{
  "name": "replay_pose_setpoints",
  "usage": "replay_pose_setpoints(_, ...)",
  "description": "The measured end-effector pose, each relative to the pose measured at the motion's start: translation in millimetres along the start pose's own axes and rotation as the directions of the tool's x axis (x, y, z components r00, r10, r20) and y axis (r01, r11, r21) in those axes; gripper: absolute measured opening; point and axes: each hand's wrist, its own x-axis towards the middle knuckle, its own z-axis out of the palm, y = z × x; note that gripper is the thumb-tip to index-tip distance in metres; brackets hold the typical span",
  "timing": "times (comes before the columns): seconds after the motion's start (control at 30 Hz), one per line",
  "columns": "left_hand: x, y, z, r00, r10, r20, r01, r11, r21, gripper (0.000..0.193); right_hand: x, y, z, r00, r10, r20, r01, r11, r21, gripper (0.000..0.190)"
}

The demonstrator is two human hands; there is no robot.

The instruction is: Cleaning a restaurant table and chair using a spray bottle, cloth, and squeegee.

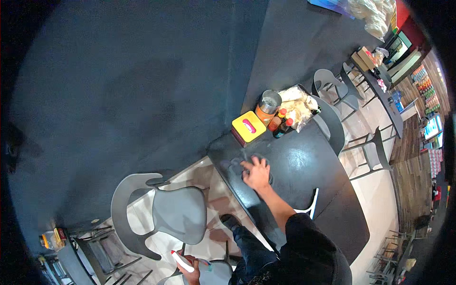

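My right hand (257,173) presses with spread fingers on a dark grey cloth (236,166) lying on the black table (295,174). Down at the lower left, beside the table, my left hand (188,269) is closed around a spray bottle (205,264) with a white and red trigger head; the hand and a chair's edge hide part of it. A white squeegee (312,207) lies on the table near my right upper arm. Beyond my right hand stand a yellow-lidded box (248,127), a metal canister (270,102) and red-capped sauce bottles (283,128).
A tray of crumpled plastic bags (297,103) is at the table's far end, against the dark wall (160,89). A grey chair (180,213) stands left of the table, with more chairs (372,156) at the right. Another table (383,98) carries cardboard boxes (363,58).
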Motion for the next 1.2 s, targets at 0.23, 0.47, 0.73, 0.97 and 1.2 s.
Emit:
replay_pose_setpoints(0.23, -10.2, -21.5, -22.0, 0.995, 0.104, -0.012, -0.102, 0.99, 0.096, 0.069, -26.1, 51.5, -4.7, 0.873, -0.479, -0.087, 0.487, 0.867, 0.111, 0.033)
replay_pose_setpoints(0.47, 4.5, -7.9, -18.9, 0.996, 0.012, -0.089, 0.002, 0.988, 0.157, 0.06, -15.8, 85.4, 13.2, 0.916, 0.08, -0.392, -0.098, 0.995, -0.026, 0.042)
replay_pose_setpoints(0.73, -26.1, -34.7, -37.1, 0.96, -0.195, -0.199, 0.212, 0.975, 0.068, 0.055, -18.4, 67.5, 10.3, 0.947, 0.242, -0.212, -0.275, 0.951, -0.142, 0.053)
replay_pose_setpoints(0.97, -48.6, -60.8, -52.0, 0.948, -0.3, -0.103, 0.286, 0.949, -0.129, 0.043, -99.9, 44.2, 8.5, 0.988, 0.051, -0.143, -0.063, 0.995, -0.076, 0.064)
replay_pose_setpoints(1.2, -54.6, -77.7, -67.7, 0.925, -0.346, -0.155, 0.357, 0.933, 0.049, 0.033, -118.7, 13.5, 21.7, 0.961, 0.165, -0.22, -0.196, 0.973, -0.124, 0.061)
